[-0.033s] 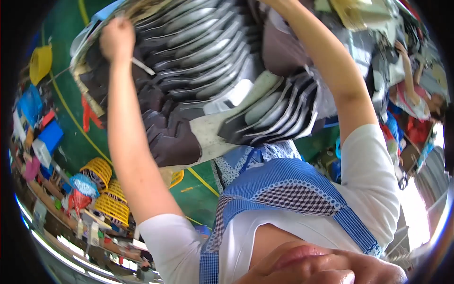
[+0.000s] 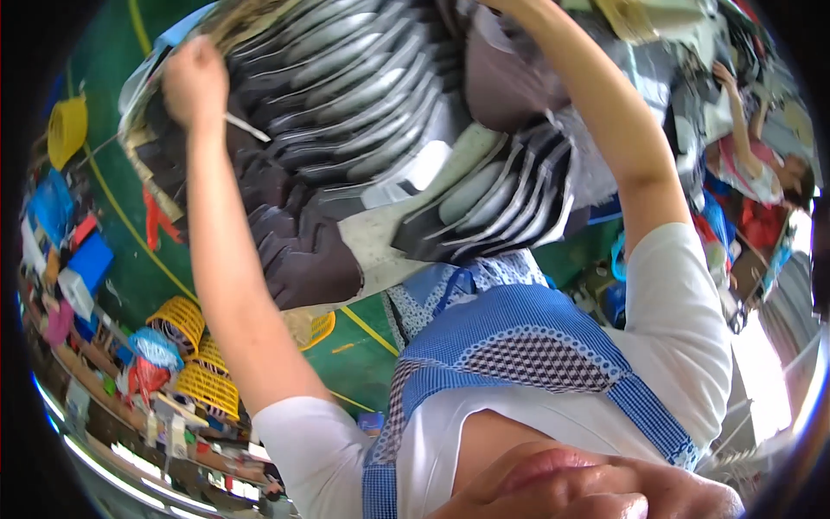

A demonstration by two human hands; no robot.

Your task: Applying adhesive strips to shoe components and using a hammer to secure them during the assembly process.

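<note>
Overlapping rows of curved grey and dark flat pieces (image 2: 363, 112) lie on a pale board (image 2: 378, 238); they resemble cut shoe parts. My left hand (image 2: 197, 82) is closed at the board's left side, above dark brown pieces (image 2: 307, 264). From under its palm sticks out a thin white stick (image 2: 249, 127); its other end is hidden. My right hand (image 2: 500, 3) is mostly cut off by the top edge, near a larger brown piece (image 2: 506, 78), and its fingers do not show. A smaller fanned stack of dark pieces (image 2: 493, 195) lies nearest my body.
Yellow baskets (image 2: 207, 381) and a blue bag (image 2: 156, 348) stand on the green floor at the lower left. A yellow container (image 2: 67, 131) is farther left. At the right, another person (image 2: 748, 164) works at cluttered material.
My left hand has shifted slightly left and toward me, with the white stick. The whole view has moved a little; the stacked pieces look the same.
</note>
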